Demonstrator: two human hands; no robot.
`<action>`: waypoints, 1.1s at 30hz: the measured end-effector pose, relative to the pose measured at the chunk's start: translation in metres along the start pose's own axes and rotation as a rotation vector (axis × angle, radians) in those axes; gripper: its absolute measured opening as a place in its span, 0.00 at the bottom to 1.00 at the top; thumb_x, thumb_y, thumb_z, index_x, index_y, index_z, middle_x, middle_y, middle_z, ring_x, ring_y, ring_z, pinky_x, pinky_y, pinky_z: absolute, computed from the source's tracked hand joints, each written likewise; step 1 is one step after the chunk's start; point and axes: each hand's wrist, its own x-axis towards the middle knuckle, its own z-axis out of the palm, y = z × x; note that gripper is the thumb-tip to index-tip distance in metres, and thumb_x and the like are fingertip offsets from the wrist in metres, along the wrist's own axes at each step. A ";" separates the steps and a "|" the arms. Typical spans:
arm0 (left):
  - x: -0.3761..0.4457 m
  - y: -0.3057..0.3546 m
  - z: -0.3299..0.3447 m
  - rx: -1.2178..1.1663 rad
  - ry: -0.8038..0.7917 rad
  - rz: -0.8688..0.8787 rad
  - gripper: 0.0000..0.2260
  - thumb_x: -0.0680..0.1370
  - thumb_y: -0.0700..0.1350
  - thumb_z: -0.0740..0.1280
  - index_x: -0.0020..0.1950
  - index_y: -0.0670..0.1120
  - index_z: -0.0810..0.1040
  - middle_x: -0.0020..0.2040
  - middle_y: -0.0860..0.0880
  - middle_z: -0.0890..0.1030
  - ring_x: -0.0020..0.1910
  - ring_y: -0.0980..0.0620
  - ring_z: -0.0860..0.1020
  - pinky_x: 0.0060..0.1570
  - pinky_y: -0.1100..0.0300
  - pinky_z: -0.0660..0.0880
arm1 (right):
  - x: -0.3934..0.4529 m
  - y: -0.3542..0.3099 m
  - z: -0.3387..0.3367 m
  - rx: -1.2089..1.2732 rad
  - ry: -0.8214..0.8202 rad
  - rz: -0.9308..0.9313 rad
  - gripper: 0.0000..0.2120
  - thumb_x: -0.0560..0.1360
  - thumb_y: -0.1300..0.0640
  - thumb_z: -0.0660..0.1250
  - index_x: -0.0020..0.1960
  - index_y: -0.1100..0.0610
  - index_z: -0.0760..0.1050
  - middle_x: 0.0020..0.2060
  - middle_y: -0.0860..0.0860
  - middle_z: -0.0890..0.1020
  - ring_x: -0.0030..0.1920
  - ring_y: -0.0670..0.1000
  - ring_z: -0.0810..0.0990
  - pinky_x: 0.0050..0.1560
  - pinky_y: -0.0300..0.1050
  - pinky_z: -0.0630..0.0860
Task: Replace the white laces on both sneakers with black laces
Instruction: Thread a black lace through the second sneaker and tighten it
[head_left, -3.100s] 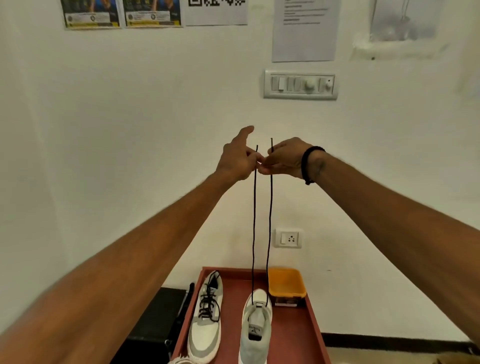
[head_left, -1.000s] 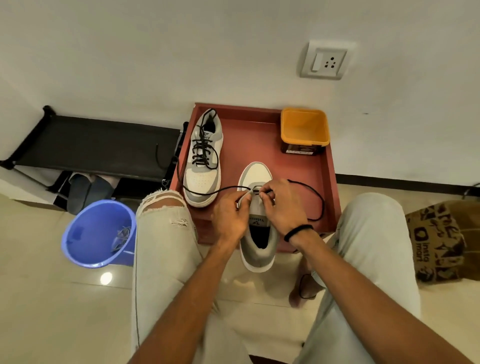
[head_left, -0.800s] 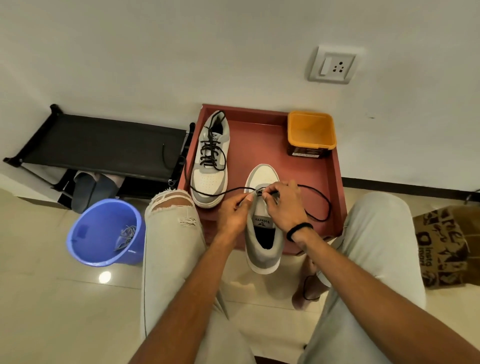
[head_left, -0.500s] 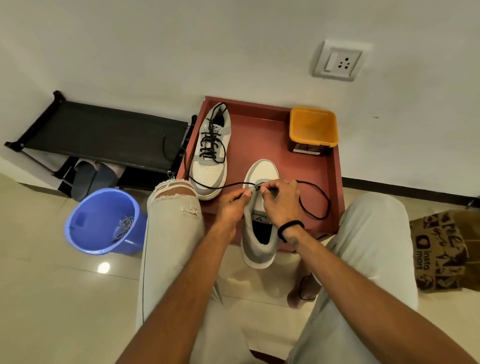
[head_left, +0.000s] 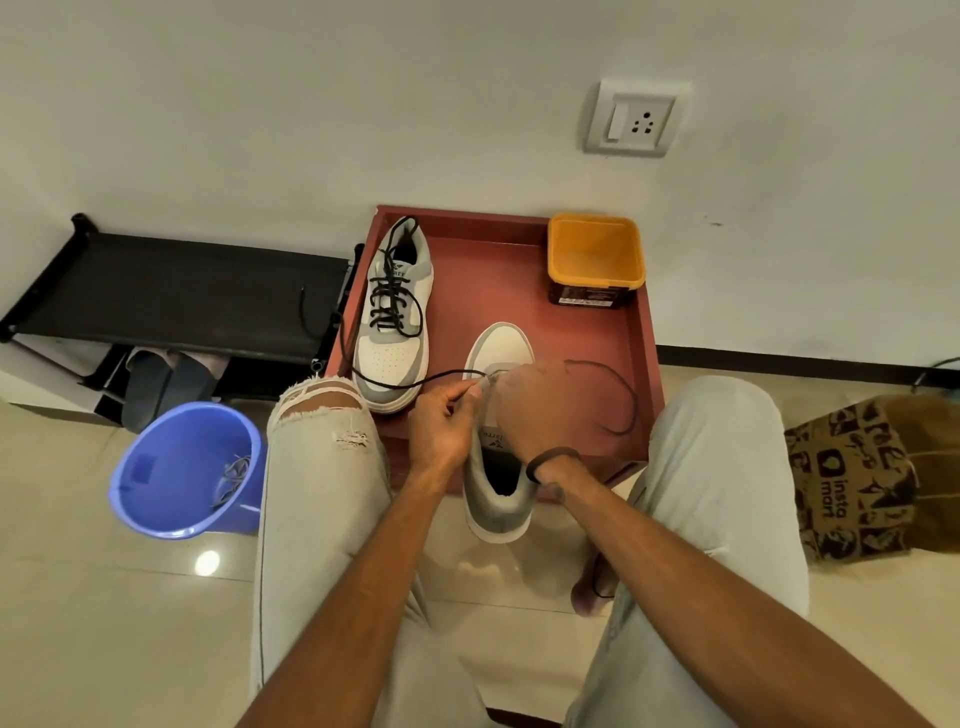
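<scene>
Head view: left sneaker (head_left: 393, 317) at tray's (head_left: 647, 364) left edge was fully black-laced; both hands, left (head_left: 441, 423) and right (head_left: 535, 410), pinched the black lace (head_left: 618, 410) at the near-edge sneaker's (head_left: 498, 467) lowest eyelets, remaining eyelets apparently unthreaded.

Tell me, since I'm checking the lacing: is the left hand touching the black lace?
Touching. The head view shows the left hand pinching the black lace at its fingertips, beside the near sneaker.

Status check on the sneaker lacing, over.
Left hand pinches black lace; right hand works near sneaker eyelets, grip blurred. Far sneaker laced. Nothing in the way.
</scene>
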 end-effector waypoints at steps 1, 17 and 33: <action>-0.001 0.000 0.000 0.094 0.015 0.072 0.09 0.82 0.45 0.69 0.59 0.47 0.87 0.50 0.53 0.87 0.48 0.56 0.83 0.49 0.63 0.77 | 0.000 0.001 0.000 0.003 -0.002 -0.002 0.04 0.79 0.55 0.68 0.47 0.54 0.79 0.55 0.51 0.71 0.57 0.54 0.71 0.57 0.48 0.72; 0.010 -0.004 0.008 -0.124 0.019 -0.234 0.06 0.83 0.46 0.69 0.55 0.45 0.82 0.50 0.48 0.85 0.48 0.49 0.82 0.53 0.50 0.80 | 0.003 0.011 0.004 0.140 -0.060 -0.006 0.07 0.77 0.58 0.72 0.54 0.50 0.82 0.55 0.49 0.71 0.61 0.52 0.71 0.65 0.49 0.73; 0.010 0.025 -0.028 -0.860 0.151 -0.353 0.08 0.88 0.41 0.56 0.52 0.45 0.72 0.32 0.51 0.71 0.29 0.54 0.70 0.40 0.56 0.78 | 0.004 0.011 -0.019 0.361 0.212 0.379 0.18 0.67 0.56 0.80 0.50 0.51 0.74 0.49 0.49 0.80 0.51 0.52 0.79 0.55 0.49 0.77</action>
